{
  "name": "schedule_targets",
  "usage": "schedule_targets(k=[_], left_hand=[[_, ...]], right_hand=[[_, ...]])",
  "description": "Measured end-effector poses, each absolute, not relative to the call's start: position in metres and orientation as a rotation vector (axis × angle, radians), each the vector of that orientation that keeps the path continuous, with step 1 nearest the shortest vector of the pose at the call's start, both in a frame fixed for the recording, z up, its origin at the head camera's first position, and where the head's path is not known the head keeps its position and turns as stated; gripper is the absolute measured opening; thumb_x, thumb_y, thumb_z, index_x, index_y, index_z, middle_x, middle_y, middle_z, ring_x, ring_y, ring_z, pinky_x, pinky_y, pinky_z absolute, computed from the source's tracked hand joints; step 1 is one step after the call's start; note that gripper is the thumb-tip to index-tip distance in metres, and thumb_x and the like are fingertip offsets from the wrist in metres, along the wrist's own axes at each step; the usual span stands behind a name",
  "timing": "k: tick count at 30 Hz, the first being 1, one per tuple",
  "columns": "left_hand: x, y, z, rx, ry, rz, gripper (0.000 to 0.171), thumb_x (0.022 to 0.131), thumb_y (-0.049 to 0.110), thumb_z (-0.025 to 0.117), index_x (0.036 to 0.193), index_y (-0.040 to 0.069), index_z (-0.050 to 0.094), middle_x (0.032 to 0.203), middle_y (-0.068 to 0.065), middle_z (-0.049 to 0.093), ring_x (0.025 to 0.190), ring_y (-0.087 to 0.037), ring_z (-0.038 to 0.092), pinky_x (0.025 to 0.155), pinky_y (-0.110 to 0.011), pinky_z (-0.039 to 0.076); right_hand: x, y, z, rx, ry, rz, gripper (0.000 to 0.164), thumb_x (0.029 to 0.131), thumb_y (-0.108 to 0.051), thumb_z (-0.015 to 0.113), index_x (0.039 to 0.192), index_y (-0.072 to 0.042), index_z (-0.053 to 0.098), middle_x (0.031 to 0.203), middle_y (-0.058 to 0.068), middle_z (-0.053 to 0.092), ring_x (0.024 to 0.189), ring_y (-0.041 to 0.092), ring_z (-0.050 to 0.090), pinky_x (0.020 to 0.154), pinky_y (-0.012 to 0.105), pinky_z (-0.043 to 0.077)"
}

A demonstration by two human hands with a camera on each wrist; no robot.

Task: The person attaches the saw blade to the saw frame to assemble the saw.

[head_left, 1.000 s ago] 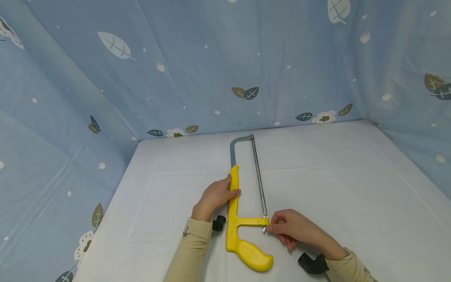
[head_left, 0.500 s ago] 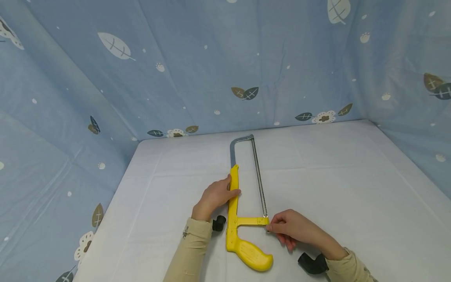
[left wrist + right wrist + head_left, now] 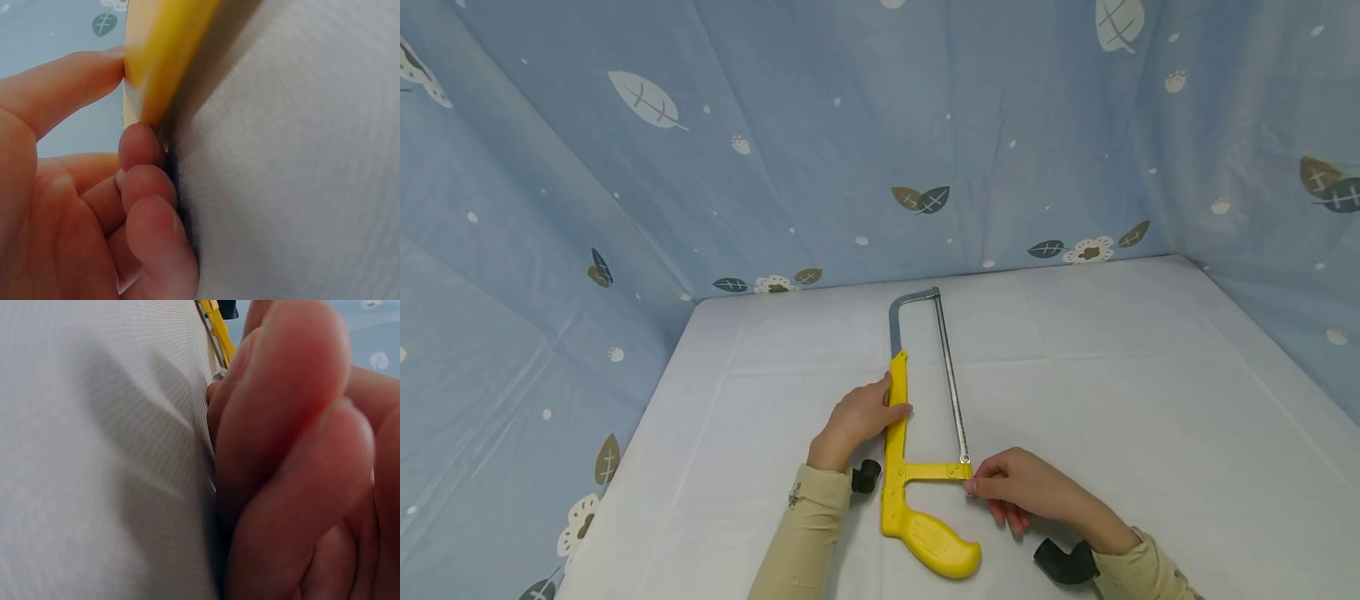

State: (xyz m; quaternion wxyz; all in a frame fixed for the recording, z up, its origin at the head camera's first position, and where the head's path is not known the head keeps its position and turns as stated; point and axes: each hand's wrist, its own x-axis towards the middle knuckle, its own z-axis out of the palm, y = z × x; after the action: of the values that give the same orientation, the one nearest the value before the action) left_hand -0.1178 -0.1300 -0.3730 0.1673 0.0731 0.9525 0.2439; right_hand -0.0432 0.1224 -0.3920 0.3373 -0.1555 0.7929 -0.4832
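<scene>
A hacksaw (image 3: pixel 896 450) with a yellow frame and handle and a grey metal front bow lies flat on the white tabletop. Its blade (image 3: pixel 952 375) runs along the right side, fixed at both ends. My left hand (image 3: pixel 859 414) holds the yellow spine, thumb over the top; in the left wrist view the fingers (image 3: pixel 150 147) sit against its edge, near the cloth. At the blade's lower end, my right hand (image 3: pixel 1026 482) pinches the small silver wing nut (image 3: pixel 969 494) between thumb and forefinger. Those fingertips mostly hide it. In the right wrist view, curled fingers block most of the saw.
White cloth covers the table (image 3: pixel 1135 375). A blue leaf-patterned curtain (image 3: pixel 865 125) rises behind it and at both sides. Black wrist-camera mounts (image 3: pixel 1066 562) show beside both forearms.
The fingertips of my right hand have shifted slightly at the wing nut, which shows less than a second ago. The blade looks a little narrower and brighter. My left hand stays put.
</scene>
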Motion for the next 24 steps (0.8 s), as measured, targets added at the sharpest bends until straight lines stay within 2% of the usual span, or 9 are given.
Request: schedule_targets(k=[8, 18, 24], left_hand=[[-0.1165, -0.1299, -0.3718, 0.21, 2.71, 0.705, 0.073, 0.085, 0.044, 0.055, 0.141, 0.007, 0.026, 0.115, -0.007, 0.055, 0.08, -0.017, 0.049, 0.07, -0.031, 0.04], [-0.1165, -0.1299, -0.3712, 0.212, 2.705, 0.71, 0.073, 0.085, 0.044, 0.055, 0.141, 0.008, 0.026, 0.114, -0.007, 0.055, 0.078, -0.016, 0.049, 0.07, -0.031, 0.04], [-0.1163, -0.1298, -0.3706, 0.188, 2.697, 0.716, 0.073, 0.085, 0.044, 0.055, 0.142, 0.008, 0.025, 0.122, -0.009, 0.052, 0.085, -0.018, 0.049, 0.077, -0.034, 0.04]], right_hand=[[-0.0442, 0.1245, -0.3929, -0.447, 2.049, -1.285, 0.027, 0.084, -0.037, 0.059, 0.083, -0.01, 0.064, 0.052, 0.002, 0.054, 0.036, 0.013, 0.047, 0.036, 0.024, 0.038], [-0.0441, 0.1225, -0.3925, -0.35, 2.097, -1.285, 0.035, 0.08, -0.042, 0.063, 0.084, -0.008, 0.056, 0.051, 0.002, 0.053, 0.036, 0.014, 0.048, 0.036, 0.026, 0.04], [-0.044, 0.1224, -0.3915, -0.35, 2.086, -1.299, 0.035, 0.08, -0.042, 0.062, 0.083, -0.007, 0.057, 0.05, 0.001, 0.052, 0.036, 0.013, 0.047, 0.036, 0.025, 0.04]])
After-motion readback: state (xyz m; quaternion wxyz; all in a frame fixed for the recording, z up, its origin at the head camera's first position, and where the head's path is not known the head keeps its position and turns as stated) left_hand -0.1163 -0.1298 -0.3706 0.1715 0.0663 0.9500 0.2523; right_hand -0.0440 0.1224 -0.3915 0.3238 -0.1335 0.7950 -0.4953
